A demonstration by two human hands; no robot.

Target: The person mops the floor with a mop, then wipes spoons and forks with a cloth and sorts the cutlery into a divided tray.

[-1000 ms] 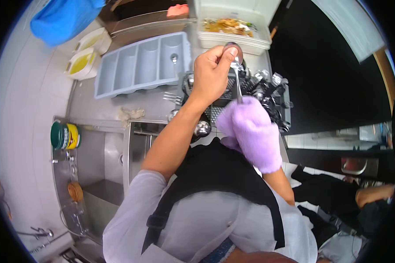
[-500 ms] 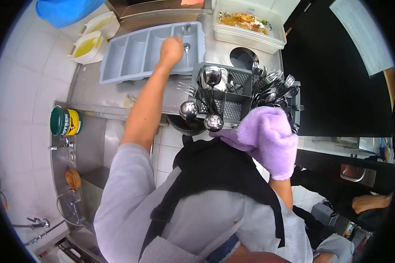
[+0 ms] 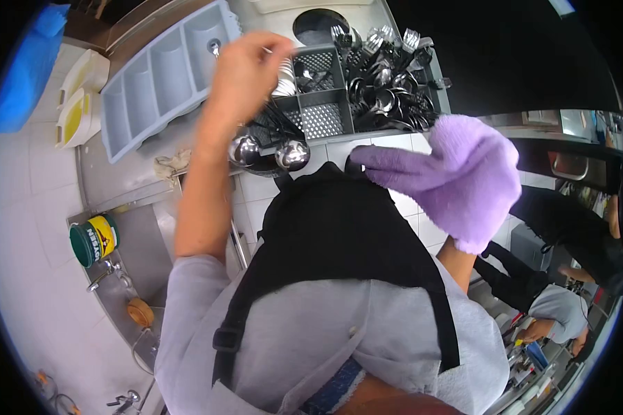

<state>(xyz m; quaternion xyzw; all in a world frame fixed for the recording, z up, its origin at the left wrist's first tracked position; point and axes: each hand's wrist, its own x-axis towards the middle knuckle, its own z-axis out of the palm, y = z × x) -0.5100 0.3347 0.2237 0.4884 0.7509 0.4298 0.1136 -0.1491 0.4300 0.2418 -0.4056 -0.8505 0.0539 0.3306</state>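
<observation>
My left hand, somewhat blurred, is over the left side of a grey cutlery basket. Its thumb and bent fingers stand apart, with nothing visible between them. Two shiny ladles with round bowls jut from the basket's near left corner, below that wrist. Forks and spoons with black handles crowd the basket's right side. A purple towel covers my right hand, which grips it from inside; the fingers are hidden. Beyond my left hand, a spoon lies in a compartment of the blue-grey divided tray.
Two white containers stand left of the tray. A green and yellow bucket sits by the tap on the sink. A round dark hole is in the counter behind the basket. Other people are at the right.
My left hand has left the divided tray and come over the basket's left side. The purple towel has swung outward to the right. The whole view has turned and shifted.
</observation>
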